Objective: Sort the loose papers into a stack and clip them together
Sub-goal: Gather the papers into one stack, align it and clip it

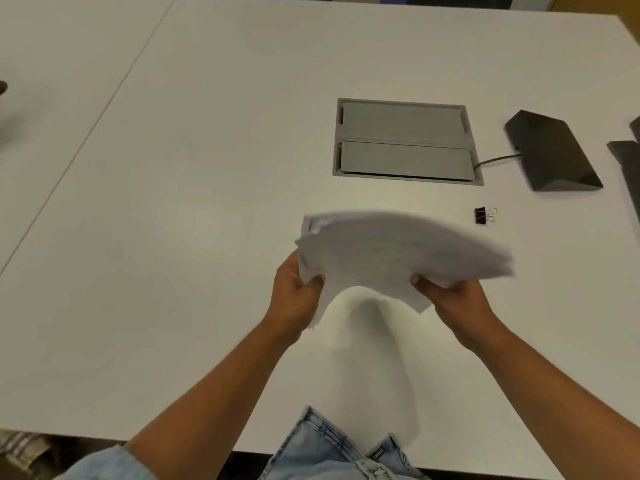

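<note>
From the head camera I see both hands lifted over the white table (173, 202), each closed on the near edge of the sheaf of papers (398, 251). My left hand (294, 296) pinches the sheaf's left corner, thumb on top and fingers curled beneath; my right hand (453, 297) grips the right part of that same edge in the same way. The sheets hang in the air above the tabletop, fanned and uneven, their far edge smeared by blur, so I can't say how well the edges line up. A few sheets droop below my left hand. The black binder clip (484, 215) lies on the table just beyond the papers' right end, apart from them, its wire handles pointing right. Farther back sits a grey recessed cable hatch (405, 142), and to its right a dark wedge-shaped device (550, 154) with a cord running toward the hatch. At the bottom of the view, light denim (332, 452) shows at the table's near edge.
</note>
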Motion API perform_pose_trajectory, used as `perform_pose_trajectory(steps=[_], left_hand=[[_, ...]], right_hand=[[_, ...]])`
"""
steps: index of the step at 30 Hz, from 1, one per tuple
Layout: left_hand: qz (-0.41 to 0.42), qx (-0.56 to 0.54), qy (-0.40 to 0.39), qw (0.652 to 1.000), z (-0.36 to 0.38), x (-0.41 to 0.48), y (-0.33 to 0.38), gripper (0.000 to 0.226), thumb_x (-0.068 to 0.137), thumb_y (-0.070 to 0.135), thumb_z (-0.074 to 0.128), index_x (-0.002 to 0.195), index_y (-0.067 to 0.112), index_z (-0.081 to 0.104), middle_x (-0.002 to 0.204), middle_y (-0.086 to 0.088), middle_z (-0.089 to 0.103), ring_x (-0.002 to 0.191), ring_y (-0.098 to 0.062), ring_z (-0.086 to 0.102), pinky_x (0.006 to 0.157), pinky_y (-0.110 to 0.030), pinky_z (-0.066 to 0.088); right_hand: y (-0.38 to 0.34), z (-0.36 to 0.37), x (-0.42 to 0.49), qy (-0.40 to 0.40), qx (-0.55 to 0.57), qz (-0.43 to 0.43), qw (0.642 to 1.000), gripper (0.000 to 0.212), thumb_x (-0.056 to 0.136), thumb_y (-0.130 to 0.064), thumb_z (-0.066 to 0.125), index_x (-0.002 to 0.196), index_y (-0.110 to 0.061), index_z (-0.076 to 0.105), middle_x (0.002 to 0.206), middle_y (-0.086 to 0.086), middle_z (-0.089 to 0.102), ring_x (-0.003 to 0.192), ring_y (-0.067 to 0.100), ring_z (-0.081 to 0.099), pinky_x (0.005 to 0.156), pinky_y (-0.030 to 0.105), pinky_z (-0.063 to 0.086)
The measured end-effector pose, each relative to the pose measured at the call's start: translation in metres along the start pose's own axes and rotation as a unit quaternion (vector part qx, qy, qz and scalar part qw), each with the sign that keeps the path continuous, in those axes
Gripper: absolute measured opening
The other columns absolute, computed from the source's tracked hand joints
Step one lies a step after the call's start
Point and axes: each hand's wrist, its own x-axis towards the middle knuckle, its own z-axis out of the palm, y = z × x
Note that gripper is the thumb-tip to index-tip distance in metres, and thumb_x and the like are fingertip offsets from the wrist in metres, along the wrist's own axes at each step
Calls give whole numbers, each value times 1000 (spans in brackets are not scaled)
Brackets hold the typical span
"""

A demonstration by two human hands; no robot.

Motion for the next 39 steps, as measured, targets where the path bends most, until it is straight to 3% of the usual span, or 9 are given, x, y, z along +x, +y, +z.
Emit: perform_pose_trajectory(steps=[5, 11, 14, 17, 21, 25, 29, 35, 39], left_hand=[[31, 6, -6, 999, 4, -10, -9, 42, 86, 5, 73, 112, 36, 66, 100, 9, 76, 96, -9, 72, 72, -20, 59], [95, -1, 2, 995, 3, -12, 23, 39, 80, 29, 82, 104, 57, 69, 104, 24, 75, 101, -1, 71, 79, -17, 57], [124, -22, -4, 992, 5, -13, 38, 30, 79, 52, 74, 109, 47, 72, 104, 14, 77, 102, -13, 72, 77, -22, 58], [142, -57, -7, 988, 8, -14, 49, 58, 82, 66, 61, 115, 20, 73, 104, 2, 76, 100, -20, 71, 77, -25, 57], [137, -83, -1, 987, 12, -14, 54, 35, 95, 43, 48, 100, 25, 78, 93, 7, 77, 87, -10, 71, 70, -20, 54], [122, -98, 5, 988, 11, -13, 49, 36, 99, 26, 41, 99, 16, 74, 91, 7, 78, 86, -10, 72, 70, -19, 54], [135, -94, -3, 986, 11, -12, 50, 41, 93, 40, 43, 99, 14, 73, 93, 8, 78, 87, -10, 72, 71, -19, 54], [124, -48, 0, 991, 7, -10, 49, 53, 69, 71, 71, 103, 30, 71, 96, 18, 75, 91, -4, 70, 73, -20, 56], [121, 16, 3, 992, 6, -8, 39, 31, 74, 35, 86, 100, 47, 72, 99, 23, 75, 94, 0, 70, 72, -19, 57]], right_hand=[[10, -2, -5, -24, -39, -5, 999, 23, 91, -17, 68, 101, -37, 67, 95, -18, 76, 92, 7, 72, 72, 18, 57], [3, 1, -8, -31, -27, -19, 999, 31, 86, -19, 73, 105, -42, 65, 99, -24, 74, 95, 2, 69, 70, 14, 55], [-9, 4, -9, -39, -14, -50, 998, 35, 83, -22, 75, 102, -51, 68, 104, -21, 73, 98, 3, 68, 71, 17, 56], [-25, 6, -12, -36, 15, -84, 996, 33, 78, -32, 80, 103, -50, 70, 107, -14, 75, 99, 7, 70, 74, 19, 56], [-44, 5, -14, -26, 50, -114, 992, 29, 75, -47, 72, 103, -39, 73, 102, -10, 76, 94, 8, 71, 71, 19, 54], [-53, 5, -14, -31, 77, -116, 990, 44, 84, -66, 53, 102, -32, 75, 103, -5, 75, 94, 13, 69, 72, 23, 54], [-51, 2, -10, -2, 92, -86, 992, 43, 87, -54, 42, 96, -32, 77, 104, -6, 75, 96, 13, 67, 77, 27, 52], [-36, -7, -7, -12, 110, -101, 989, 40, 87, -60, 53, 102, -30, 75, 98, -10, 73, 91, 11, 65, 76, 29, 50], [-21, -9, -8, -14, 91, -83, 992, 46, 68, -69, 72, 101, -38, 73, 98, -13, 76, 93, 6, 70, 76, 20, 55]])
